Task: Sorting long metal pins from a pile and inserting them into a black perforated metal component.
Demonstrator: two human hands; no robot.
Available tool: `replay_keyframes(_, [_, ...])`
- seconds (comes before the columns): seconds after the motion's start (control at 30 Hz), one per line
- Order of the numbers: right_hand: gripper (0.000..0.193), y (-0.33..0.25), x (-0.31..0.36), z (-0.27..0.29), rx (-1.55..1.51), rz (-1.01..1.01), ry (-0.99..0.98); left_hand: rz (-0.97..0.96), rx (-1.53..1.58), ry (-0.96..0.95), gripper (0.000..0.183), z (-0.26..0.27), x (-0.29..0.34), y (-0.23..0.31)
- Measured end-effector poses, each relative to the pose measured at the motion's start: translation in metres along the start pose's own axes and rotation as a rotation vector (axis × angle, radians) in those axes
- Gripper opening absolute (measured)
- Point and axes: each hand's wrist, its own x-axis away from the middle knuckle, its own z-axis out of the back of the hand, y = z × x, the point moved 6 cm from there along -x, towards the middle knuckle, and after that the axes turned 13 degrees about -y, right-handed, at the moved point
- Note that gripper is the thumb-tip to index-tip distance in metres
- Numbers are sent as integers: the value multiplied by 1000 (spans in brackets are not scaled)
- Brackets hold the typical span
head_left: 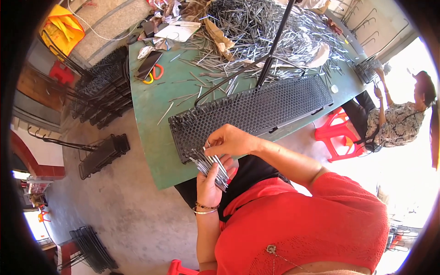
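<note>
While the left hand (pixel 208 190) clasps metal rods (pixel 217 173) near the black perforated rack (pixel 270 109), the right hand (pixel 231 141) is bent over their tips, its hold unclear; a light clasp, ends evened, should free single rods cleanly; the rack rests on the green counter (pixel 153 158).

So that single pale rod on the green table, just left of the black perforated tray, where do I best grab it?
Probably pinch the rod across its middle, coming from above and the left. It's thin and straight, lying apart from other rods, and the tray stands close on its right, so the left leaves your grip more room.
</note>
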Motion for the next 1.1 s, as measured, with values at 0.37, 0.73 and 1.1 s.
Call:
replay_keyframes(0.37, [21,-29,-11,70,209,220,577,76,65,7,27,12,-16,-13])
replay_keyframes(0.73, [17,-28,-24,67,452,359,555,136,60,27,26,15,-8,-21])
replay_keyframes(1.1, [13,-35,-28,62,594,430,318,139,68,-5,24,16,-8,-23])
